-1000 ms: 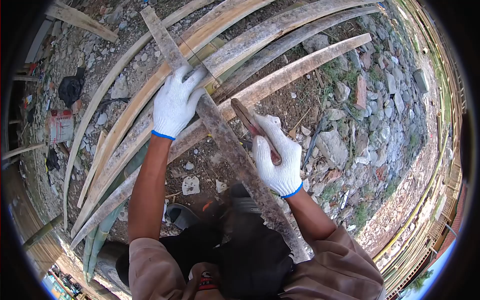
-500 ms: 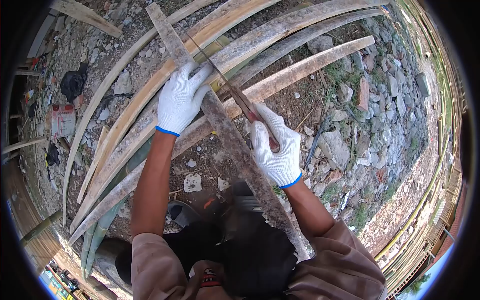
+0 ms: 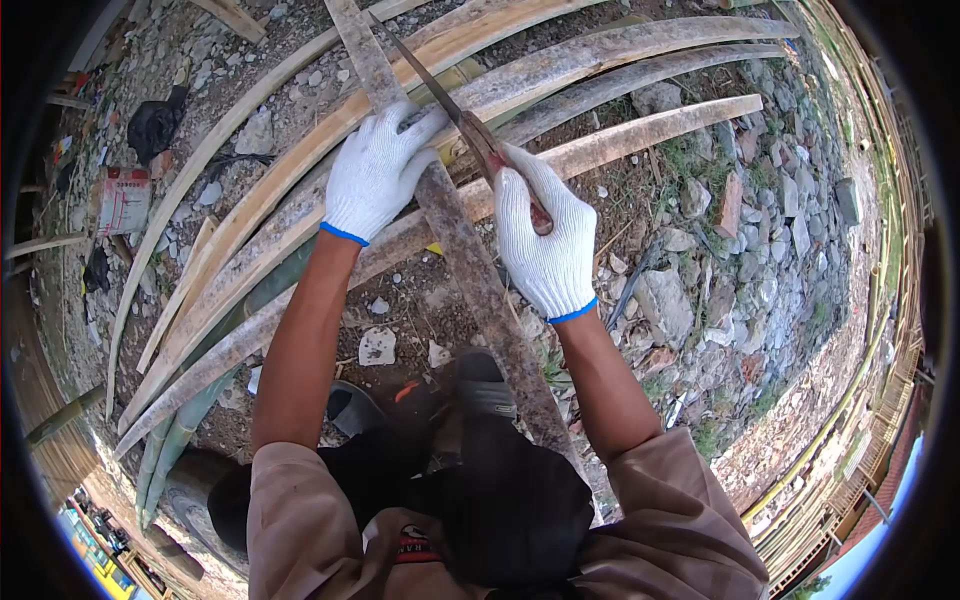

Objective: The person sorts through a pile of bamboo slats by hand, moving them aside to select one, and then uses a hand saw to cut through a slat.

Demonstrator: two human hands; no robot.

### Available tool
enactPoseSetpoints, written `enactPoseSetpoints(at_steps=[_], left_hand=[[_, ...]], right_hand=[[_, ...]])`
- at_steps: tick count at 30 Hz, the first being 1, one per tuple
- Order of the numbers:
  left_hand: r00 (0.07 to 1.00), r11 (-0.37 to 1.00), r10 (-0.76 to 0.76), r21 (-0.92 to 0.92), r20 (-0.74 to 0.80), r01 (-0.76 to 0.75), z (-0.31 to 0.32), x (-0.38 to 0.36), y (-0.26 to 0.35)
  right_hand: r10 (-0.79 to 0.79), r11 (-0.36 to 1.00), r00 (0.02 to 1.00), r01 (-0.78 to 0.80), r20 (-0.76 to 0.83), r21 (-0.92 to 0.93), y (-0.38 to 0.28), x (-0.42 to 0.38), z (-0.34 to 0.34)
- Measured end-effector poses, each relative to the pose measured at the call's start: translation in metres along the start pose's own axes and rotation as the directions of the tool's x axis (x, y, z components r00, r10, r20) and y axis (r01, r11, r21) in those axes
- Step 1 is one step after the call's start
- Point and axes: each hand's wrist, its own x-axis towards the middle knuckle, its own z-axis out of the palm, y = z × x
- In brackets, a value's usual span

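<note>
A white knit glove with a blue cuff covers my left hand (image 3: 372,178), which is wrapped over a long, stained plank (image 3: 475,265) and grips its edges. This plank runs from the top of the view down toward my body, crossing several other boards. In my right hand (image 3: 552,238), gloved the same way, is the handle of a hand saw (image 3: 428,84). Its thin, dark blade points up and to the left, passing close beside my left fingers and overlapping the plank near its far end. The fingers of my right hand hide part of the saw's handle.
Long boards (image 3: 640,135) lie fanned across the ground beneath the plank, with green bamboo poles (image 3: 205,405) under them at left. Rubble (image 3: 665,300) and stones cover the right side. A black plastic bag (image 3: 155,125) and a white-and-red container (image 3: 123,200) lie at left.
My right hand has pushed the saw up and away from my body, and its blade shows more of its flat side. My left hand keeps its hold; the whole view has shifted slightly.
</note>
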Motion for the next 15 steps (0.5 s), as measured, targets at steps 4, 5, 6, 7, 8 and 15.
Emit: enactPoseSetpoints(at_steps=[4,5,6,7,8,15], left_hand=[[1.0,1.0,-0.012,-0.008,0.014,0.013,0.001,0.001,-0.002],[1.0,1.0,-0.006,0.003,-0.004,0.006,0.003,0.0,-0.003],[1.0,1.0,0.003,0.016,-0.02,-0.002,0.005,-0.001,-0.004],[1.0,1.0,-0.007,0.017,-0.016,0.007,0.005,-0.002,-0.005],[1.0,1.0,-0.008,0.012,-0.009,0.008,0.005,-0.003,-0.005],[0.998,0.999,0.024,0.029,-0.06,-0.022,0.005,-0.001,-0.003]], right_hand=[[0.197,0.975,0.977,-0.186,0.083,-0.124,-0.009,-0.065,-0.06],[0.168,0.972,0.981,-0.149,0.093,-0.181,-0.006,-0.078,-0.074],[0.207,0.969,0.975,-0.192,0.085,-0.154,-0.011,-0.081,-0.077],[0.246,0.964,0.966,-0.235,0.075,-0.126,-0.016,-0.082,-0.079],[0.176,0.977,0.983,-0.168,0.053,-0.129,-0.01,-0.077,-0.075],[0.073,0.997,0.997,-0.072,0.023,-0.021,-0.006,0.019,0.001]])
